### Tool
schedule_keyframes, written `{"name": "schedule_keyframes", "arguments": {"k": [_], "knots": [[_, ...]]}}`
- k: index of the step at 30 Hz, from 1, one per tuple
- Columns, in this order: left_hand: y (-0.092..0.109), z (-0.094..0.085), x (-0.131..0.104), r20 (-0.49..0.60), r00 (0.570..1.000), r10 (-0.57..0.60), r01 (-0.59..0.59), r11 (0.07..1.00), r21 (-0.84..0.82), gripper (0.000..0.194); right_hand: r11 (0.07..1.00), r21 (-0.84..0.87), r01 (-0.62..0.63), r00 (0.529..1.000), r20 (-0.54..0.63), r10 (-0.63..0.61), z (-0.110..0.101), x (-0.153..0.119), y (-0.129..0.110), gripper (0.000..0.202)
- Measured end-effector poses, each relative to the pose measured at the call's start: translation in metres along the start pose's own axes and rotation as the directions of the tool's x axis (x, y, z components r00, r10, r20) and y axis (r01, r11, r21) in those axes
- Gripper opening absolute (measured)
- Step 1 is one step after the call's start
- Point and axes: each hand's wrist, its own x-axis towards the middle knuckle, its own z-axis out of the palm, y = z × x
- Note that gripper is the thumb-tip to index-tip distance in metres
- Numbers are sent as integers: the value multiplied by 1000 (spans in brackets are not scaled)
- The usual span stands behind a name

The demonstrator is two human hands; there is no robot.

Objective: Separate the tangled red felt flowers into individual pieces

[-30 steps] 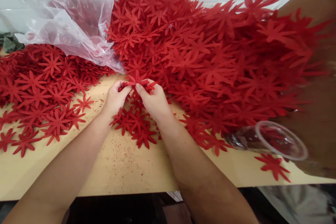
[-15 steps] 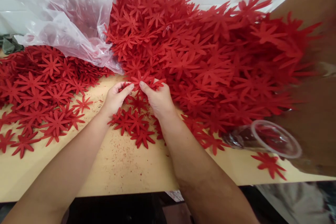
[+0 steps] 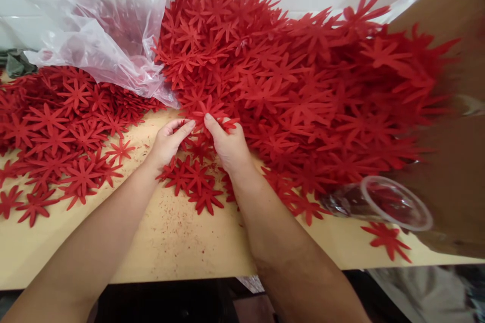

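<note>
Between my two hands is a red flower-shaped cutout (image 3: 208, 109) with narrow petals. My left hand (image 3: 168, 142) pinches its left side with thumb and fingers. On the right, my right hand (image 3: 230, 142) grips it with the thumb pressed on top near its middle; the fingers underneath are mostly hidden. Whether one cutout or a few layers are held, I cannot tell. Just below my hands lies a small cluster of red flower cutouts (image 3: 197, 176) on the pale table (image 3: 178, 247).
A large heap of red flower cutouts (image 3: 295, 91) fills the back and right, a flatter pile (image 3: 53, 131) the left. Behind are a clear plastic bag (image 3: 113, 55) and a dark green cloth (image 3: 18, 63). A clear plastic cup (image 3: 397, 202) lies tipped by a brown cardboard panel (image 3: 450, 161).
My right thumb has shifted slightly over the held cutout, whose petals now stand up a little more. The camera view has moved slightly.
</note>
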Motion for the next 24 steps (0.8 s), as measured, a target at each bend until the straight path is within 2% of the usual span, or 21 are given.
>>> {"name": "schedule_keyframes", "arguments": {"k": [6, 11, 15, 21, 24], "knots": [[1, -1, -1, -30, 1000, -1, 1, 1000, 20, 20, 999, 28, 37, 999, 29, -38, 1, 3, 5, 28], [4, -1, -1, -42, 998, -40, 39, 999, -26, 12, 1000, -6, 14, 998, -54, -14, -3, 6, 8, 35], [3, -2, 0, -47, 998, -47, 45, 998, -33, 12, 1000, -15, 3, 998, -70, -4, -3, 4, 3, 40], [0, 0, 0, -12, 1000, 12, -12, 999, -37, 20, 997, 61, -47, 999, 9, 46, 1, 1, 0, 38], [-1, 1, 0, -67, 997, 49, -48, 999, 18, 16, 995, 66, -72, 994, 84, 66, 2, -1, -1, 37]]}}
